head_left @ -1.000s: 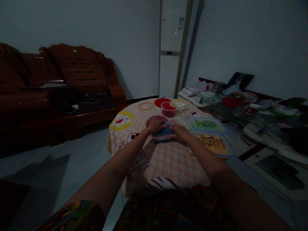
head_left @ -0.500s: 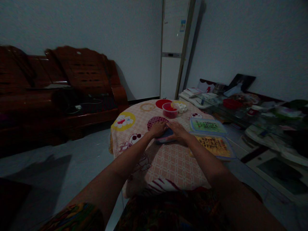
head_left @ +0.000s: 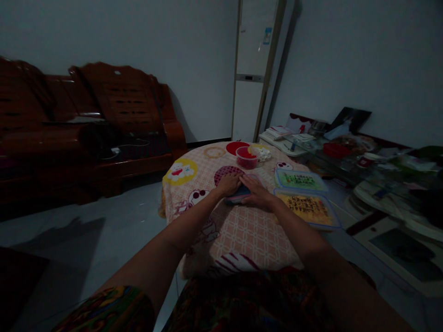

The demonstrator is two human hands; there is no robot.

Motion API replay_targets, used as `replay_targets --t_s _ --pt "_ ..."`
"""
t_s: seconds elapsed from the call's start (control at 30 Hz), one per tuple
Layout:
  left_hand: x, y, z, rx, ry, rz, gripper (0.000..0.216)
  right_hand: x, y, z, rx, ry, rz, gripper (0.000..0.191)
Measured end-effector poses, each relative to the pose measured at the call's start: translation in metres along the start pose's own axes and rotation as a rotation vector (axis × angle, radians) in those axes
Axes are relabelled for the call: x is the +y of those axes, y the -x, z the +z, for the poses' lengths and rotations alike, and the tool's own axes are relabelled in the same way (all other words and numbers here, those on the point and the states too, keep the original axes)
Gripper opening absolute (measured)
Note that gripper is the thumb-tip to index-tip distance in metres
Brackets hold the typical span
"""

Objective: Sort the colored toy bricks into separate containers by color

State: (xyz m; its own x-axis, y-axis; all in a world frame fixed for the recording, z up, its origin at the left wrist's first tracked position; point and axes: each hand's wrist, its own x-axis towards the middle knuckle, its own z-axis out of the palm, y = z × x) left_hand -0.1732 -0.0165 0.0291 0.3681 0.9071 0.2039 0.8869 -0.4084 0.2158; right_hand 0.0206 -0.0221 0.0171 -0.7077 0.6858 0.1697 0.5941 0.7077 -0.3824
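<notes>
A low plastic container with a dark blue top (head_left: 238,192) sits on the cloth-covered table, mostly hidden by my hands. My left hand (head_left: 229,184) lies over its left side with the fingers stretched out flat. From the right, my right hand (head_left: 256,191) spans the container, fingers across the top and thumb low at the near side. The fingertips of both hands meet over it. Just beyond stands a clear round tub (head_left: 246,161) with red contents. Right of my right hand are a green-filled lidded box (head_left: 301,180) and a yellow-filled lidded box (head_left: 308,209).
A patterned pink cloth (head_left: 242,235) covers the table. Crumpled white material (head_left: 265,154) lies behind the tub. To the right stands a cluttered glass-topped table (head_left: 311,150); a wooden bench (head_left: 121,101) is at the left, and a tall white cabinet unit (head_left: 251,106) at the back.
The view has shifted slightly, so everything sits a little further right. Both hands stay on the container, with hardly any change in their grip.
</notes>
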Motion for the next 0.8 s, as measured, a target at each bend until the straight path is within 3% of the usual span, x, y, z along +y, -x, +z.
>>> replay_targets --t_s 0.3,0.63,0.8 --pt "0.003 -0.005 0.002 -0.046 -0.025 -0.046 0.053 0.019 -0.004 0.012 0.059 -0.075 0.009 0.104" --pt "0.008 -0.002 0.001 -0.041 -0.032 -0.048 0.054 0.017 0.003 0.019 0.137 -0.025 -0.052 0.096" --pt "0.01 0.003 -0.005 -0.036 -0.053 -0.022 0.064 0.018 -0.003 0.014 0.126 -0.068 -0.017 0.1"
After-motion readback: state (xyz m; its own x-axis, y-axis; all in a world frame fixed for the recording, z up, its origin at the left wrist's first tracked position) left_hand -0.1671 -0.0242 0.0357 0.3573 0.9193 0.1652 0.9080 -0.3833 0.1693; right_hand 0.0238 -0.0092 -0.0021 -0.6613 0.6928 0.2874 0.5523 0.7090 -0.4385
